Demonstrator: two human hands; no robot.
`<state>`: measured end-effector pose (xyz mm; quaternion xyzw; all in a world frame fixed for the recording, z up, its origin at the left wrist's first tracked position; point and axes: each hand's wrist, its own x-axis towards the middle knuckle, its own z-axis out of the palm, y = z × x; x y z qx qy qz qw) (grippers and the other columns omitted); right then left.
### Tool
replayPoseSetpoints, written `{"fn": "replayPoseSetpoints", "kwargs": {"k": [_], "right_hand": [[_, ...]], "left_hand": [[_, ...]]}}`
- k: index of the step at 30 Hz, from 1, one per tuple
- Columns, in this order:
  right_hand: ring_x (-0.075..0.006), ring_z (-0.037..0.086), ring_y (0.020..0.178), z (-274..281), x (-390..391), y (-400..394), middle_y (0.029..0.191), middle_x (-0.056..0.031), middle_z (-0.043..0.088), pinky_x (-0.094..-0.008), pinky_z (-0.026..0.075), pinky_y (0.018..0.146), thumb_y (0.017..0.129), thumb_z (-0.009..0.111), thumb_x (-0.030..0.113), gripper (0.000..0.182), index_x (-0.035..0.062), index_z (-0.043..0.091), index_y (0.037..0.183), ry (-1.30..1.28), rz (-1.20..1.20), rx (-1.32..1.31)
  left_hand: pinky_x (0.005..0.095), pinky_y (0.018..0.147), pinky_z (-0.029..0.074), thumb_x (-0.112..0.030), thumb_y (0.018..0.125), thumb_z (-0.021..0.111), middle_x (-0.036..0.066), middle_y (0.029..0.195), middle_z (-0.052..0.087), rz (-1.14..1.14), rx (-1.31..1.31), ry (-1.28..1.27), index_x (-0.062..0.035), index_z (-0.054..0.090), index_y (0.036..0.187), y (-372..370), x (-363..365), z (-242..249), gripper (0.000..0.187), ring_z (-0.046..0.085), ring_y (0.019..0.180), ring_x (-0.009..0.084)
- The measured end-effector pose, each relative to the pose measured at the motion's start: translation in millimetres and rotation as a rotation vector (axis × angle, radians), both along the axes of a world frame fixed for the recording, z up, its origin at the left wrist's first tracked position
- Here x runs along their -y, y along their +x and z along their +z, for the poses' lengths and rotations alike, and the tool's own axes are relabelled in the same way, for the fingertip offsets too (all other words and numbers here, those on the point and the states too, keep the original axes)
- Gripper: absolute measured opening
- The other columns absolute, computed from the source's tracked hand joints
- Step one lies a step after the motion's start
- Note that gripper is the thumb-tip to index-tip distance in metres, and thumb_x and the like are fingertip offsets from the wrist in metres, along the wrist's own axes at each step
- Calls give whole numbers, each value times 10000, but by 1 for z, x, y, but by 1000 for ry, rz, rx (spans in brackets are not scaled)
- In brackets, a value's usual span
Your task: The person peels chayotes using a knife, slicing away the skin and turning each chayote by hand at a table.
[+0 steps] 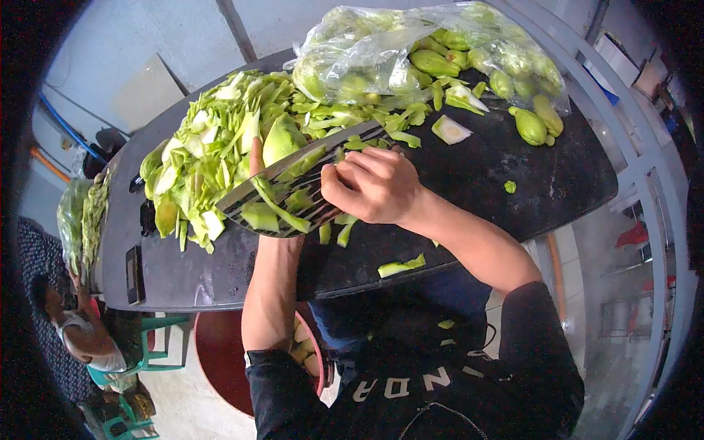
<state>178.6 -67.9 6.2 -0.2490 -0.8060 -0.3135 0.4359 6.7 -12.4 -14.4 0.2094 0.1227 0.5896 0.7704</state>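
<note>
My right hand [374, 183] is closed round the handle end of a large broad-bladed knife [238, 196]. Green slices and strips cling to the blade, which slants across in front of my left hand [256, 156]. One finger of that hand shows upright beside a pale green chayote [283, 139]; the blade hides the rest of the hand. The chayote appears to be gripped there, its lower part covered by the knife. Left of it lies a large heap of cut chayote slices [213, 147], and a loose strip [402, 265] rests near the table's front edge.
A clear plastic bag [359, 59] of whole chayotes lies at the back of the black table [543, 183]. Two whole chayotes [529, 126] sit at the right, near a cut piece [451, 130]. A phone-like object [135, 274] lies front left. Below stands a red tub [220, 352]; another person [88, 341] is at far left.
</note>
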Motion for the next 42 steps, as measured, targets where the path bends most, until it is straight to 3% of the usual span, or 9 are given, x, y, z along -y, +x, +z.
{"fn": "replayPoseSetpoints", "kwargs": {"k": [8, 12, 15, 17, 20, 26, 34, 37, 42], "right_hand": [[-137, 581, 549, -2, 2, 0, 614, 7, 500, -268, 471, 466, 739, 628, 75, 108, 51, 591, 837, 16, -32, 37], [-195, 638, 568, -9, -17, 12, 625, -16, 563, -351, 531, 487, 780, 593, 141, 71, 104, 555, 827, -146, -138, -96], [-196, 633, 561, -11, -17, 18, 622, -16, 553, -348, 524, 478, 766, 600, 122, 88, 100, 560, 842, -168, -152, -104], [-195, 631, 563, -4, -9, 16, 617, -17, 545, -347, 516, 469, 758, 606, 112, 99, 96, 562, 846, -196, -61, -83], [-193, 621, 544, 0, 0, 5, 602, -13, 528, -346, 508, 459, 753, 612, 117, 109, 96, 561, 847, -165, -3, -98], [-287, 661, 596, -11, -21, 25, 637, -69, 600, -412, 530, 488, 790, 600, 93, 82, 104, 522, 815, -366, -146, -191], [-269, 656, 583, 3, -1, 13, 639, -55, 589, -413, 520, 479, 759, 589, 65, 90, 111, 524, 802, -326, 45, -148], [-375, 677, 669, -3, -20, 27, 709, -138, 664, -491, 542, 546, 822, 552, 94, 114, 102, 538, 935, -562, -235, -195], [-372, 656, 674, -11, -30, 48, 746, -137, 665, -474, 526, 564, 792, 645, 89, 185, 79, 532, 938, -675, -476, -199]], "left_hand": [[459, 980, 470, -517, 939, 488, 113, 1173, 626, 66, -81, -47, -99, 572, 1232, -2, 5, -2, 518, 591, 1091, 283], [452, 958, 483, -522, 938, 485, 103, 1116, 648, 181, -82, -97, -80, 583, 1207, 9, 14, 15, 526, 610, 1051, 286], [450, 976, 470, -532, 938, 474, 118, 1147, 636, -238, 223, 56, -72, 578, 1212, -13, 0, 0, 545, 602, 1071, 283], [442, 948, 490, -532, 925, 491, 124, 1107, 654, 48, -63, -33, -76, 592, 1196, 3, 15, 16, 540, 619, 1036, 274], [428, 957, 484, -520, 907, 510, 119, 1096, 662, 105, -214, -14, -91, 596, 1210, 3, 21, 16, 533, 627, 1001, 263], [407, 868, 513, -501, 930, 469, 89, 1144, 638, 79, -245, 21, -90, 570, 1254, 8, 22, 24, 533, 612, 1030, 260], [399, 789, 517, -478, 921, 499, 113, 1078, 654, 39, -157, -17, -102, 584, 1210, 8, 26, 27, 482, 628, 955, 239], [381, 715, 511, -441, 939, 487, 101, 1028, 644, -60, -143, 102, -115, 561, 1267, 6, 25, 23, 469, 627, 924, 250], [410, 760, 515, -449, 942, 486, 120, 1020, 634, -216, -60, 163, -72, 572, 1209, 13, 22, 23, 471, 612, 878, 263]]}}
